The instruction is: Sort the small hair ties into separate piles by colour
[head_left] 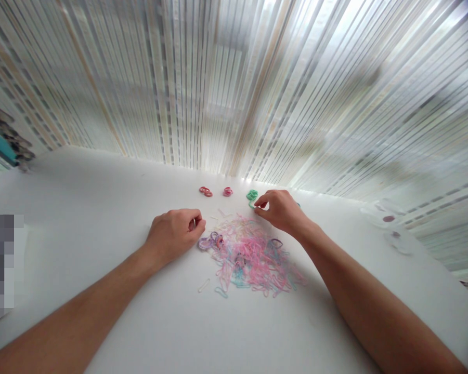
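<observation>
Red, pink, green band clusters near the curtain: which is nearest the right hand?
The green cluster, rightmost of the three, close beside the right hand; the pink cluster and red cluster lie farther left.

Head-worn view, facing forward, downward; close

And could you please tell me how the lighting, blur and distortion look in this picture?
Head view: bright light comes through the striped curtain, washing out patches at upper right; head view: stripes fan outward, suggesting wide-angle stretch; head view: curtain and tangled pile of bands look soft; head view: a faint shadow lies beside the right forearm.
</observation>
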Tool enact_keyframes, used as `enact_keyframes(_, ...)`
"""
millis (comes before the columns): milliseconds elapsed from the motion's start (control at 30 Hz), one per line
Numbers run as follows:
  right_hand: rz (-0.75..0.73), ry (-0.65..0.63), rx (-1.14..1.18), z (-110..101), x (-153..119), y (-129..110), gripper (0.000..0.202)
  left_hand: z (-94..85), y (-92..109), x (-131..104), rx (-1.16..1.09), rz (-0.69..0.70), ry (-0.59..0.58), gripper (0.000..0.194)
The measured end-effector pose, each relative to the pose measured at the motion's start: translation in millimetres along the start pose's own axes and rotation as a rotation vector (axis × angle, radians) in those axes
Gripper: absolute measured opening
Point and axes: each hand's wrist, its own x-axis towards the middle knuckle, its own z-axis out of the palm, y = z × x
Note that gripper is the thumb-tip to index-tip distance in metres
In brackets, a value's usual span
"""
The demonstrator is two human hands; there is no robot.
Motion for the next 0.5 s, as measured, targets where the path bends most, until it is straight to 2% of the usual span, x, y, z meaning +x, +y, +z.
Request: enact_keyframes(500, 0.119, 0.027, -0.091, 16.0, 1.1, -7.6, 0.022, -0.1, 0.8, 0.4, 0.017, -0.013, -0.001, 0.027)
